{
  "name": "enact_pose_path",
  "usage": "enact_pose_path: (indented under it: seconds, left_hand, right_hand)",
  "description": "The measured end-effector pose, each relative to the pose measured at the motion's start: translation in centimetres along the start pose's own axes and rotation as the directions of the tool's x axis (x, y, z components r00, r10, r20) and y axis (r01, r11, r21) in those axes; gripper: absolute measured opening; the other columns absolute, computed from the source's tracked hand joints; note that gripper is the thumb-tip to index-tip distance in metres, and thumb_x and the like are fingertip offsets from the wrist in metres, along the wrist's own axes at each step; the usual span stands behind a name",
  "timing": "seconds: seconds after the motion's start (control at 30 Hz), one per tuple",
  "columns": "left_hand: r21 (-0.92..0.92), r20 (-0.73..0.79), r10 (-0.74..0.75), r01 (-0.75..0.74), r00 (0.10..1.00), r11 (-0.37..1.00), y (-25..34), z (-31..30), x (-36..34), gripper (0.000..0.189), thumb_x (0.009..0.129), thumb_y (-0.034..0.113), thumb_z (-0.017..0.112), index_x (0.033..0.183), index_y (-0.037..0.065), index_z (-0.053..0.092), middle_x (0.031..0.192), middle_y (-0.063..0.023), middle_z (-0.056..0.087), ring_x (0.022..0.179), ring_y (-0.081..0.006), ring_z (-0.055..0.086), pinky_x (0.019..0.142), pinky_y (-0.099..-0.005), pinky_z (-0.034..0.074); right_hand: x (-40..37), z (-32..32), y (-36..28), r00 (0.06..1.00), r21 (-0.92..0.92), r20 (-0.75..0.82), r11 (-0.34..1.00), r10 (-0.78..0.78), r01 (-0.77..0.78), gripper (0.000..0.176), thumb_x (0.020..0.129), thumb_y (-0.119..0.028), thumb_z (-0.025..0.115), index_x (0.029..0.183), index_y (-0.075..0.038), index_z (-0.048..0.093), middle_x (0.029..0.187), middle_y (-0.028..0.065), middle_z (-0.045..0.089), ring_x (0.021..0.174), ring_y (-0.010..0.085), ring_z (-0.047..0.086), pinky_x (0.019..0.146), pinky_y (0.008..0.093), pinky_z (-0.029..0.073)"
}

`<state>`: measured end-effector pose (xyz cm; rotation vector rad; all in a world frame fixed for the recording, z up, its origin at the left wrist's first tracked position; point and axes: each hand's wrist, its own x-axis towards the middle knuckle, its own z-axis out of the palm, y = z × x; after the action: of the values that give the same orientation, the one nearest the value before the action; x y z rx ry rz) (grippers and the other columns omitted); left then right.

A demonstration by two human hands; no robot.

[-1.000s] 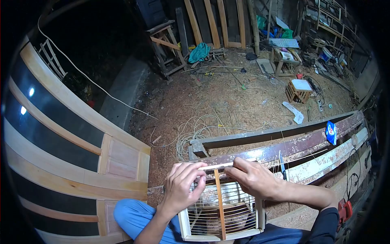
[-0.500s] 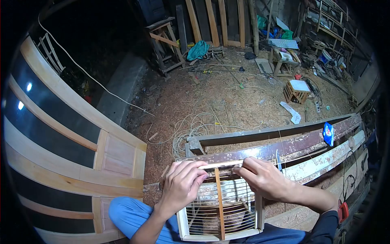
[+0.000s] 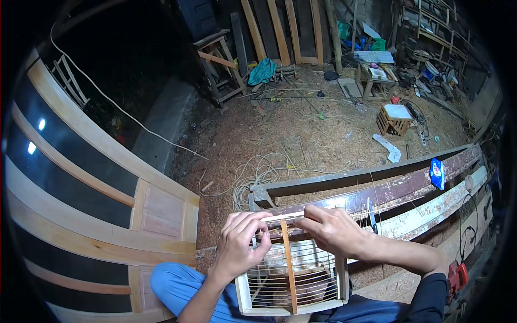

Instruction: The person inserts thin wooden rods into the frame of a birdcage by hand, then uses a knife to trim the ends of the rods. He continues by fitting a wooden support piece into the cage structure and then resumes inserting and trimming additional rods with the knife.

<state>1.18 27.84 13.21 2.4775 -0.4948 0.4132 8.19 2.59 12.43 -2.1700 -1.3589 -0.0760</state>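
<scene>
A small wooden frame with a middle slat and thin crosswise rods leans in front of my lap. My left hand is closed over its upper left corner, fingers along the top rail and thumb bent toward the rods. On the right part of that rail, the curled fingers of my right hand grip near the middle slat. Whether a loose thin rod is also pinched there is hidden. Beyond the right hand, a knife lies on the bench.
Large wooden door panels stand at the left. A blue packet sits on the bench, and a red tool is at the right edge. Coiled cord lies on the shavings-covered ground, with a small crate farther back.
My right hand has shifted slightly left along the top rail. My left thumb has moved away from the fingers, leaving a gap. The view has tilted a little.
</scene>
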Motion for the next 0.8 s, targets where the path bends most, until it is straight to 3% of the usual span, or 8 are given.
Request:
enact_pose_path:
  seconds: [0.1, 0.27, 0.53, 0.6, 0.7, 0.8]
  left_hand:
    - [-0.017, 0.007, -0.005, 0.005, 1.0, 1.0, -0.2, 0.2, 0.3, 0.007, 0.088, 0.007, 0.071, 0.093, 0.004, 0.068, 0.115, -0.0109, 0.076, 0.105, -0.0295, 0.07, 0.096, -0.042, 0.048]
    - [-0.04, 0.053, 0.005, -0.003, 0.999, 0.999, -0.8, -0.4, -0.2, 0.01, 0.088, 0.006, 0.074, 0.097, 0.003, 0.071, 0.12, -0.0127, 0.076, 0.109, -0.0309, 0.069, 0.099, -0.0425, 0.048]
    - [-0.091, 0.037, -0.036, 0.039, 0.999, 0.995, -1.9, -1.1, -1.1, 0.012, 0.086, 0.002, 0.076, 0.098, 0.001, 0.075, 0.128, -0.0159, 0.073, 0.127, -0.0349, 0.065, 0.107, -0.0444, 0.05]
    - [-0.145, 0.041, -0.076, 0.081, 0.996, 0.986, -1.8, -1.1, -1.2, 0.012, 0.086, 0.0, 0.075, 0.098, 0.001, 0.075, 0.127, -0.0157, 0.073, 0.129, -0.0346, 0.064, 0.106, -0.0442, 0.051]
    - [-0.188, 0.088, -0.141, 0.155, 0.986, 0.97, -1.8, -1.1, -1.2, 0.01, 0.086, 0.0, 0.074, 0.096, 0.001, 0.074, 0.126, -0.0154, 0.073, 0.132, -0.0353, 0.062, 0.105, -0.0447, 0.053]
    - [-0.242, 0.091, -0.098, 0.117, 0.991, 0.963, -2.2, -0.8, -1.4, 0.006, 0.088, -0.001, 0.073, 0.094, 0.001, 0.071, 0.126, -0.0149, 0.072, 0.137, -0.0384, 0.057, 0.109, -0.0482, 0.05]
  right_hand:
    - [-0.2, -0.4, 0.1, 1.0, -0.021, 0.002, 1.0, -0.012, 0.012, 0.038, 0.082, 0.0, 0.066, 0.12, 0.001, 0.063, 0.099, 0.0129, 0.06, 0.088, 0.0281, 0.07, 0.063, 0.039, 0.06]
    - [-1.8, -2.1, -0.4, 1.0, -0.207, 0.002, 0.978, -0.03, 0.03, 0.037, 0.083, -0.004, 0.066, 0.119, 0.003, 0.062, 0.101, 0.0118, 0.058, 0.097, 0.0251, 0.067, 0.068, 0.0354, 0.061]
    - [-2.2, -1.4, 0.4, 0.999, -0.128, -0.02, 0.991, -0.039, 0.036, 0.041, 0.082, -0.004, 0.066, 0.122, 0.003, 0.062, 0.102, 0.0116, 0.057, 0.095, 0.0255, 0.065, 0.073, 0.0365, 0.06]
    - [-2.1, -1.1, 0.4, 0.996, -0.125, -0.085, 0.992, -0.038, 0.027, 0.032, 0.086, -0.005, 0.073, 0.117, 0.0, 0.068, 0.095, 0.0096, 0.06, 0.082, 0.0248, 0.064, 0.064, 0.037, 0.056]
    - [-2.1, -1.2, 0.7, 0.998, -0.129, -0.037, 0.991, -0.048, 0.043, 0.04, 0.082, -0.003, 0.068, 0.121, 0.002, 0.064, 0.1, 0.0108, 0.057, 0.092, 0.0245, 0.065, 0.065, 0.0351, 0.059]
    - [-2.2, -1.3, 0.5, 1.0, -0.129, 0.002, 0.992, -0.017, 0.018, 0.041, 0.082, -0.002, 0.068, 0.122, 0.002, 0.065, 0.098, 0.0104, 0.057, 0.09, 0.0235, 0.065, 0.059, 0.0345, 0.057]
